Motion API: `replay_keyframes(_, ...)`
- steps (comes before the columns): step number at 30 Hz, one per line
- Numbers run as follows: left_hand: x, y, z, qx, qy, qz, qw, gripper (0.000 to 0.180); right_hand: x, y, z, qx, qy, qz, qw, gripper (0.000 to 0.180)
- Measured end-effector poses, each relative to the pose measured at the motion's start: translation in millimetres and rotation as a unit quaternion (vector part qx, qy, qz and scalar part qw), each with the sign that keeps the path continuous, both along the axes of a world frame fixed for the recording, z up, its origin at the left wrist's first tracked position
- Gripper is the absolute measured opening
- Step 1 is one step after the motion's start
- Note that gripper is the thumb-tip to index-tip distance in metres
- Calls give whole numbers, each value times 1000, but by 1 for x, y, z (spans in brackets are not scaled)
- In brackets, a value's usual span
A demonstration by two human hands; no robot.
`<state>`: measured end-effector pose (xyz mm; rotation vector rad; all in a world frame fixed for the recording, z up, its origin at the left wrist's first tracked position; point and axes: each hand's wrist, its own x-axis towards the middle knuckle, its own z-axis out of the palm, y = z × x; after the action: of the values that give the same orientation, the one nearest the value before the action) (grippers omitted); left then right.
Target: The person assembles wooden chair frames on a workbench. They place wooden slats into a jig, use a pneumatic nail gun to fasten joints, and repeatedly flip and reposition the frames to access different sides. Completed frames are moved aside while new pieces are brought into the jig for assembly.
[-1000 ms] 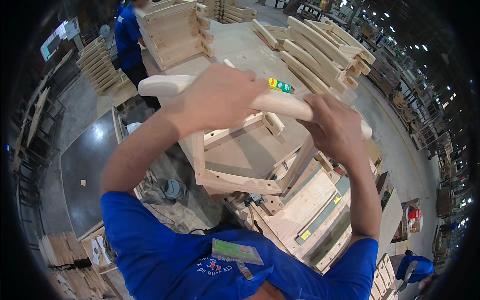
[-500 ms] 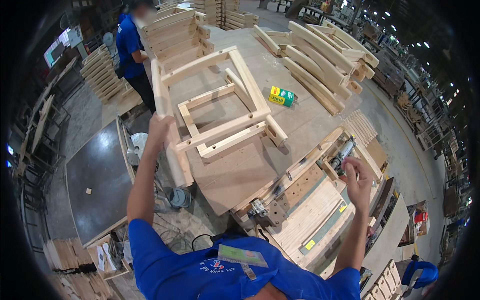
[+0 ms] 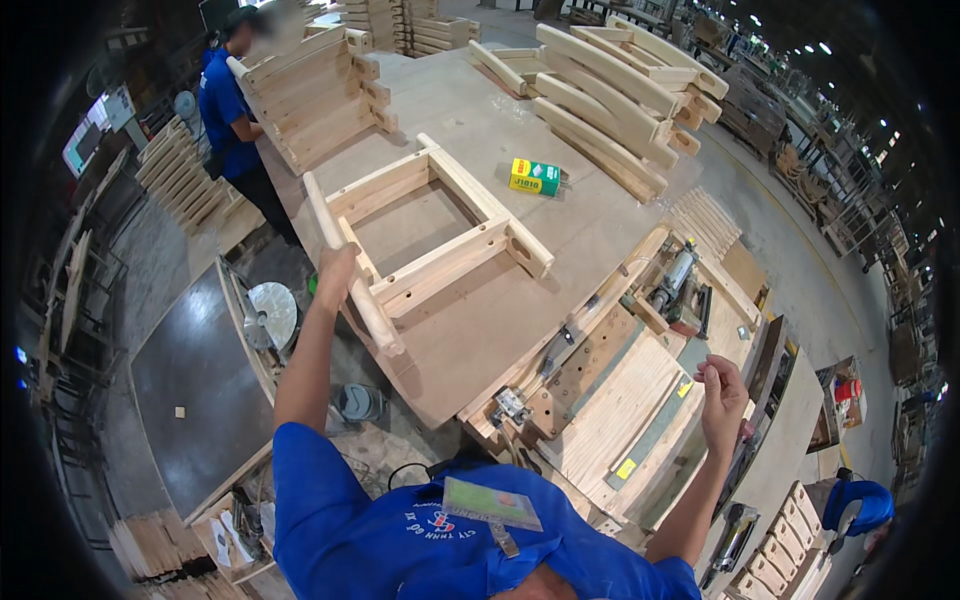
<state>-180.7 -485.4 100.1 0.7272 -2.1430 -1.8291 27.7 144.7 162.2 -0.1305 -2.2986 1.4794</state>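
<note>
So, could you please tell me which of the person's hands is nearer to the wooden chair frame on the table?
Left. The left hand grasps the wooden chair frame by its near rail; the right hand is raised well off to the right, over the jig bench.

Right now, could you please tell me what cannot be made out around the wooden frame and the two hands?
- Head view: the left hand covers part of the wooden frame rail.
- Right hand: fingers curled; whether they pinch anything is too small to tell.
- Co-worker: face blurred, hands hidden behind stacked frames.
</note>
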Motion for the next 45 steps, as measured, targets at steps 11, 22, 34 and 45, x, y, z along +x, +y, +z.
replay_keyframes(11,28,-4,28,-392,-152,-38,907,69,27,-24,-52,-12,-80,7,997,32)
replay_keyframes(22,-18,99,31,-565,-156,-439,681,67,64,-54,-74,9,-136,-25,990,34)
replay_keyframes(34,-23,85,20,-631,-27,-386,672,68,197,-77,-106,-96,-168,-155,969,29)
replay_keyframes(45,94,155,65,-623,-170,-361,673,80,384,-86,-110,-74,-186,-278,939,37)
